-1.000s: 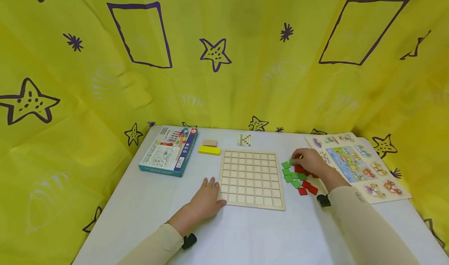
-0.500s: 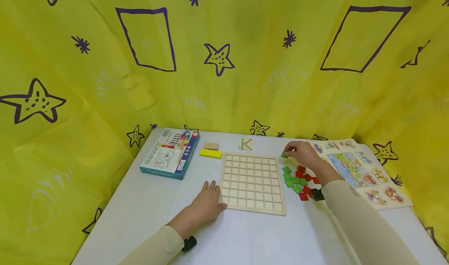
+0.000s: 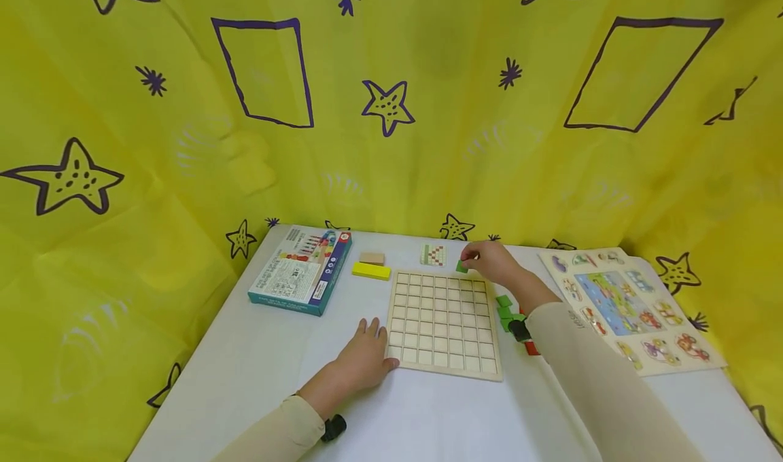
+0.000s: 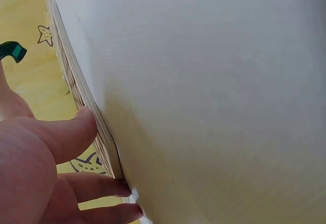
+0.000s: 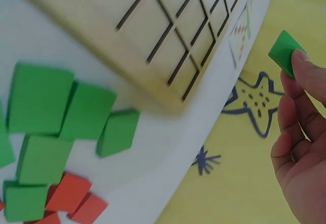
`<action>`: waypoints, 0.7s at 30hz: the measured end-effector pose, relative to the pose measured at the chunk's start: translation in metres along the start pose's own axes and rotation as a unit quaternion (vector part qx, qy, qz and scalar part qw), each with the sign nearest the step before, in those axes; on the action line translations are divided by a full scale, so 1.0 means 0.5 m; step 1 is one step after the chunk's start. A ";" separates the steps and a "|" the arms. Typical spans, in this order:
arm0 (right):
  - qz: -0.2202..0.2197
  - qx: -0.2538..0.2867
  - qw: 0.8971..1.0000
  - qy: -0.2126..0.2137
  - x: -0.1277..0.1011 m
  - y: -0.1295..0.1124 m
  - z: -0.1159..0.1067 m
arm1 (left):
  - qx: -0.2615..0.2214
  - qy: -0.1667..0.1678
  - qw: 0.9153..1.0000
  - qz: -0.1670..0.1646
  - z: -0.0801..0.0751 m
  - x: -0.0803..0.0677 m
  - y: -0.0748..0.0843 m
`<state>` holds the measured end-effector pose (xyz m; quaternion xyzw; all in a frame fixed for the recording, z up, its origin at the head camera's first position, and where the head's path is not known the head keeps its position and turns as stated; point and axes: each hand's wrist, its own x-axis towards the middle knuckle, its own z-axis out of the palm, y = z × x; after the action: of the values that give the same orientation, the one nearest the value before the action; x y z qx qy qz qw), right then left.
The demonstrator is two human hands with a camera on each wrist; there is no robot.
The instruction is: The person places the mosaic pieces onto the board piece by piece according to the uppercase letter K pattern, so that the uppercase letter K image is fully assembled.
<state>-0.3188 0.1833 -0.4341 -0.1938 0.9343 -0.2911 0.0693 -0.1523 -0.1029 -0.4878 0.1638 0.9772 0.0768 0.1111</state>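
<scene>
One green tile [image 5: 285,53] is pinched between thumb and forefinger in the right grip [image 3: 492,263], beyond the far edge of the one grid board [image 3: 443,323]. The board has seven columns of cells. On the surface [image 3: 428,421], on the near side of this grip, at least six loose green tiles [image 5: 41,98] and three red tiles [image 5: 69,192] lie in a cluster. Left of it are one card [image 3: 433,255], one yellow block [image 3: 370,271], one tan block [image 3: 372,258] and one box [image 3: 302,268]; right of it, one picture puzzle [image 3: 650,299]. The box's print and the lettering on the right sleeve [image 3: 587,367] are too small to read. The right arm stretches forward and inward, its other fingers loosely bent. The left grip [image 3: 363,355] is relaxed, fingers spread along the board's left edge, thumb touching its near-left corner.
</scene>
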 end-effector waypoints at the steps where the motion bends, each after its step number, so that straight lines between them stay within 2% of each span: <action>1: -0.002 -0.003 1.000 -0.003 0.003 -0.006 0.004 | 0.001 -0.001 1.000 -0.001 0.000 -0.002 0.001; 9: -0.024 0.000 1.000 -0.018 0.039 -0.052 0.037 | 0.014 -0.003 1.000 -0.009 -0.003 -0.004 0.003; 21: -0.052 0.022 0.997 -0.043 0.083 -0.092 0.091 | 0.040 -0.003 0.999 0.001 0.005 0.006 -0.001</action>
<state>-0.3308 0.1085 -0.4461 -0.2529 0.9126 -0.3057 0.0987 -0.1546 -0.1022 -0.4908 0.1693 0.9789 0.0373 0.1078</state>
